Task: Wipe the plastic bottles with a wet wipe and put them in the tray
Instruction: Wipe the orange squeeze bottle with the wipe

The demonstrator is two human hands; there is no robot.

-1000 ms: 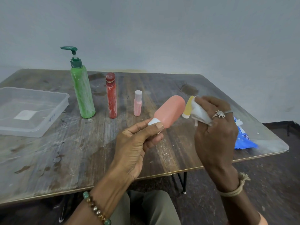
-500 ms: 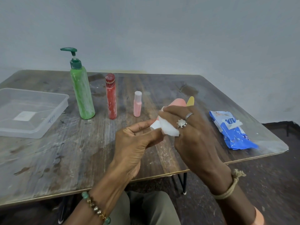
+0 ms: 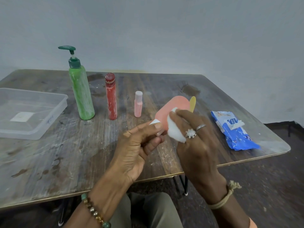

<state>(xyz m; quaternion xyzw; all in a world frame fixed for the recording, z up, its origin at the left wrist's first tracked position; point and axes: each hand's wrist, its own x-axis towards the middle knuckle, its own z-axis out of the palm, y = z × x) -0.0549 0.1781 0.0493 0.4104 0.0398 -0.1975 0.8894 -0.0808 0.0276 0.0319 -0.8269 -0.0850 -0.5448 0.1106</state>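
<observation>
Left hand (image 3: pixel 136 147): your thumb and fingers (image 3: pixel 153 142) pinch the white cap end of the salmon-pink bottle (image 3: pixel 174 107). It's held tilted above the table (image 3: pixel 65 153), base pointing away from you. Right hand (image 3: pixel 197 142): your fingers (image 3: pixel 185 116) curl over a bunched white wet wipe (image 3: pixel 174 130) and press it against the bottle's side near the cap. Rings on that hand.

A yellow bottle (image 3: pixel 192 103) shows just behind the pink one, mostly hidden. To the left a small pink bottle (image 3: pixel 138 104), a red bottle (image 3: pixel 111 97) and a green pump bottle (image 3: pixel 81 92) stand upright in a row, each apart. The clear plastic tray (image 3: pixel 54 119) sits at the table's far left, well apart from the held bottle. A blue wipes pack (image 3: pixel 235 130) lies to your right, flap lifted.
</observation>
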